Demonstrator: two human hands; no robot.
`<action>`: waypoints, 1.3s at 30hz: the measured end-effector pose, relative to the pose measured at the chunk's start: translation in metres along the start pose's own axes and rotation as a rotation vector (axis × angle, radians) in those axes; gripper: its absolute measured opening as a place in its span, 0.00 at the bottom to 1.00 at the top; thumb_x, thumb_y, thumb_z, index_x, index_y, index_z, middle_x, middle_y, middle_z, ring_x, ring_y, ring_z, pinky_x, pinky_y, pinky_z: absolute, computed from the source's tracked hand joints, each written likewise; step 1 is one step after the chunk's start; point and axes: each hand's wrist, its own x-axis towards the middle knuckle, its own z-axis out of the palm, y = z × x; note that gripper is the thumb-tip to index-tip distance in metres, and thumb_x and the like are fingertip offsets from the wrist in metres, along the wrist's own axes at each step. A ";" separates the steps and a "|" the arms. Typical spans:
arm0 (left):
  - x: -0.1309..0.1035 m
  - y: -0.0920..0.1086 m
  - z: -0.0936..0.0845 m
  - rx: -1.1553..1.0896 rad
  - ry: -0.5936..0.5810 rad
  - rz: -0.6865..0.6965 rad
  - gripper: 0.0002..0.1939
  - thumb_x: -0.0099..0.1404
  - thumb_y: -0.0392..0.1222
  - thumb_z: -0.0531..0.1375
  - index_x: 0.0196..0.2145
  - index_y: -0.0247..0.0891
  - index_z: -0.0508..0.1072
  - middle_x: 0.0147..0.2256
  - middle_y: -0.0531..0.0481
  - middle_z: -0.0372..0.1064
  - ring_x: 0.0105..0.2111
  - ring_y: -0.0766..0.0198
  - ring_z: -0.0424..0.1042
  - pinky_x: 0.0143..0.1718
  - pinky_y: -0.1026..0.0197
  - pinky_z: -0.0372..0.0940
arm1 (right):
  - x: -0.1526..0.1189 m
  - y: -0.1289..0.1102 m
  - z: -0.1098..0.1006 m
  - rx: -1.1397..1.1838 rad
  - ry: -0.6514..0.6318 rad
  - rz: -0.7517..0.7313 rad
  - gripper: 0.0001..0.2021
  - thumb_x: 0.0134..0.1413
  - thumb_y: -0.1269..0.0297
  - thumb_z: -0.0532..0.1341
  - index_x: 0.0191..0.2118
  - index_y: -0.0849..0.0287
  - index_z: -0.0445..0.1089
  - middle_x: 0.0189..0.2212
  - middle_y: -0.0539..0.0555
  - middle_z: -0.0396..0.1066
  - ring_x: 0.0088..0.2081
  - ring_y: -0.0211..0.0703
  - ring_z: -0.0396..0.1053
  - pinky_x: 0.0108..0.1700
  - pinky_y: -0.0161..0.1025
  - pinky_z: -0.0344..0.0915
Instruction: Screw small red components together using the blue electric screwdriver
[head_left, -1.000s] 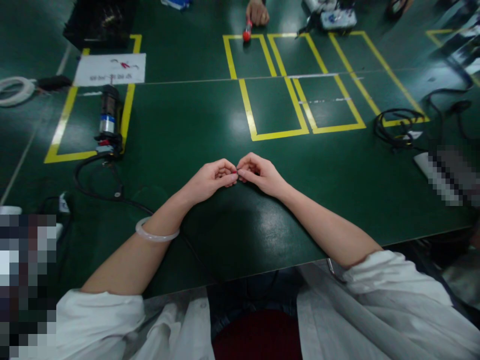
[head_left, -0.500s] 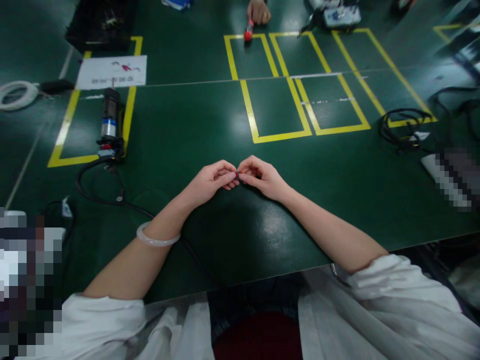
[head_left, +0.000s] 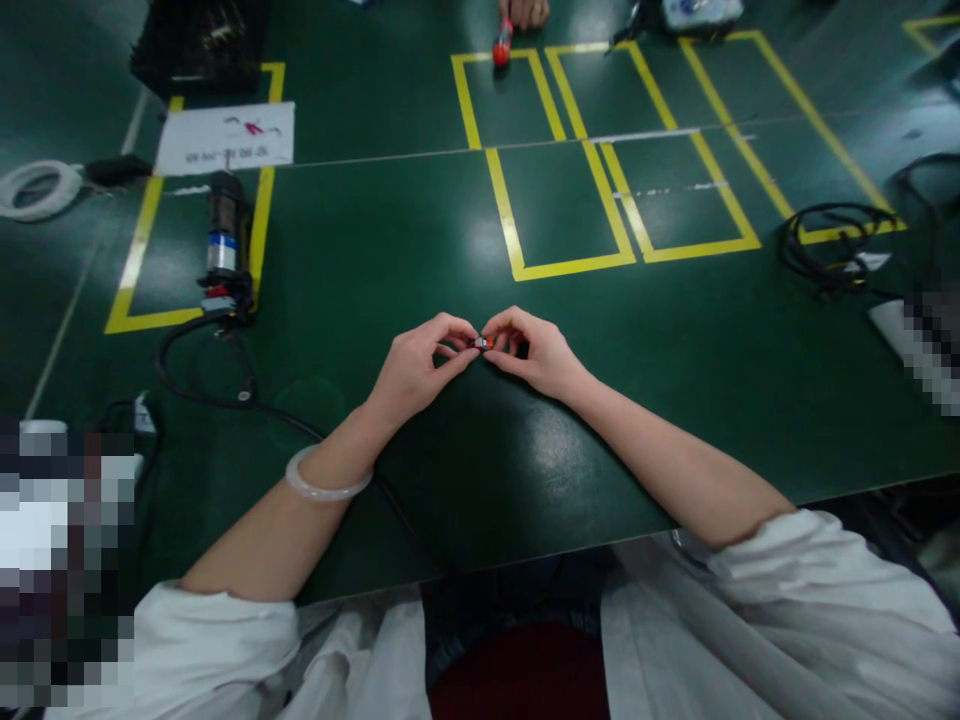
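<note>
A tiny part with a silvery middle and red-orange ends (head_left: 482, 343) is pinched between my two hands, just above the green tabletop; its exact kind is too small to tell. My left hand (head_left: 421, 365) grips its left end between thumb and fingertips. On the right end, the thumb and fingertips of my right hand (head_left: 541, 355) are closed in the same way. To the left, a black electric screwdriver (head_left: 223, 235) with a silver and blue band lies on the table, its black cable (head_left: 281, 412) curving under my left forearm.
Yellow tape rectangles (head_left: 577, 265) mark the green table (head_left: 360, 230). A printed sheet (head_left: 225, 138), a white tape roll (head_left: 37, 190) and a black bin (head_left: 199, 45) stand at left. Coiled black cable (head_left: 832, 245) lies at right. Across the table, another person's hand (head_left: 529, 12) holds a red-tipped tool (head_left: 502, 47).
My fingers have shifted, and more of the small part's silvery middle shows between them. The camera view has moved slightly; the other person's hand sits higher in the picture.
</note>
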 end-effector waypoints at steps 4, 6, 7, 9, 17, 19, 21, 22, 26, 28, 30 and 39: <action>0.001 -0.001 0.002 -0.031 0.004 0.018 0.14 0.70 0.49 0.64 0.45 0.36 0.75 0.42 0.46 0.75 0.40 0.61 0.76 0.43 0.61 0.74 | -0.001 -0.002 -0.001 -0.063 0.010 -0.076 0.06 0.58 0.68 0.64 0.41 0.58 0.70 0.36 0.51 0.71 0.33 0.38 0.69 0.33 0.36 0.64; 0.002 -0.001 0.002 -0.057 -0.002 0.000 0.14 0.68 0.49 0.65 0.45 0.36 0.74 0.42 0.46 0.75 0.39 0.62 0.76 0.43 0.61 0.74 | -0.002 -0.003 -0.002 -0.091 0.013 -0.109 0.05 0.59 0.69 0.63 0.41 0.58 0.70 0.37 0.52 0.70 0.34 0.39 0.69 0.34 0.37 0.65; 0.002 -0.001 0.002 -0.070 -0.006 -0.011 0.14 0.68 0.49 0.65 0.45 0.36 0.74 0.42 0.46 0.75 0.39 0.62 0.76 0.42 0.61 0.74 | -0.002 -0.003 -0.002 -0.106 0.007 -0.120 0.05 0.59 0.69 0.63 0.41 0.57 0.70 0.38 0.52 0.70 0.35 0.39 0.69 0.35 0.37 0.65; 0.002 0.001 0.002 -0.093 -0.012 -0.025 0.15 0.67 0.49 0.66 0.44 0.35 0.74 0.41 0.46 0.74 0.38 0.62 0.76 0.42 0.61 0.74 | -0.002 -0.003 -0.002 -0.137 0.003 -0.131 0.05 0.59 0.70 0.63 0.42 0.57 0.69 0.39 0.52 0.70 0.36 0.40 0.69 0.36 0.37 0.66; 0.002 0.001 0.004 -0.137 -0.012 -0.029 0.15 0.66 0.48 0.66 0.44 0.36 0.73 0.40 0.46 0.74 0.37 0.62 0.75 0.41 0.61 0.74 | -0.004 -0.002 -0.003 -0.181 -0.002 -0.150 0.05 0.60 0.70 0.63 0.42 0.57 0.70 0.39 0.52 0.70 0.36 0.40 0.69 0.37 0.38 0.66; 0.003 0.001 0.004 -0.146 -0.011 -0.026 0.15 0.66 0.48 0.66 0.44 0.35 0.73 0.41 0.46 0.74 0.37 0.62 0.76 0.41 0.61 0.74 | -0.004 -0.001 -0.003 -0.173 -0.003 -0.154 0.05 0.60 0.71 0.63 0.42 0.57 0.70 0.39 0.52 0.70 0.36 0.40 0.69 0.36 0.37 0.66; 0.003 0.002 0.004 -0.148 -0.012 -0.030 0.15 0.65 0.48 0.66 0.44 0.36 0.73 0.41 0.46 0.74 0.37 0.62 0.76 0.41 0.61 0.74 | -0.004 -0.001 -0.003 -0.167 -0.007 -0.152 0.05 0.60 0.71 0.63 0.42 0.57 0.70 0.39 0.52 0.70 0.36 0.40 0.69 0.36 0.37 0.66; 0.003 0.003 0.004 -0.147 -0.013 -0.034 0.15 0.65 0.48 0.66 0.44 0.36 0.73 0.41 0.46 0.75 0.37 0.62 0.76 0.41 0.61 0.74 | -0.004 -0.001 -0.004 -0.166 -0.008 -0.147 0.05 0.60 0.71 0.63 0.42 0.57 0.70 0.39 0.52 0.70 0.35 0.39 0.69 0.36 0.37 0.66; 0.003 0.002 0.004 -0.131 -0.018 -0.045 0.15 0.66 0.49 0.65 0.43 0.36 0.73 0.40 0.46 0.75 0.37 0.62 0.76 0.41 0.61 0.74 | -0.004 -0.002 -0.004 -0.172 -0.009 -0.124 0.06 0.60 0.70 0.63 0.42 0.57 0.70 0.39 0.52 0.70 0.35 0.39 0.69 0.36 0.37 0.66; 0.003 0.001 0.004 -0.120 -0.020 -0.039 0.14 0.66 0.48 0.65 0.43 0.36 0.74 0.40 0.46 0.75 0.37 0.63 0.75 0.42 0.61 0.74 | -0.004 -0.001 -0.003 -0.166 -0.004 -0.118 0.06 0.60 0.69 0.63 0.43 0.57 0.70 0.38 0.52 0.71 0.35 0.39 0.69 0.36 0.37 0.66; 0.003 -0.001 0.004 -0.112 -0.016 -0.022 0.13 0.67 0.47 0.65 0.44 0.36 0.74 0.40 0.47 0.75 0.37 0.63 0.75 0.42 0.61 0.73 | -0.004 0.000 -0.003 -0.141 0.005 -0.107 0.08 0.59 0.69 0.63 0.45 0.57 0.69 0.38 0.52 0.71 0.34 0.39 0.69 0.36 0.37 0.66; 0.002 0.000 0.006 -0.061 0.002 0.016 0.13 0.67 0.46 0.64 0.44 0.37 0.72 0.41 0.46 0.74 0.38 0.62 0.76 0.42 0.59 0.74 | -0.003 -0.002 -0.002 -0.079 -0.004 -0.072 0.06 0.59 0.66 0.63 0.42 0.56 0.68 0.34 0.50 0.72 0.33 0.38 0.69 0.35 0.37 0.66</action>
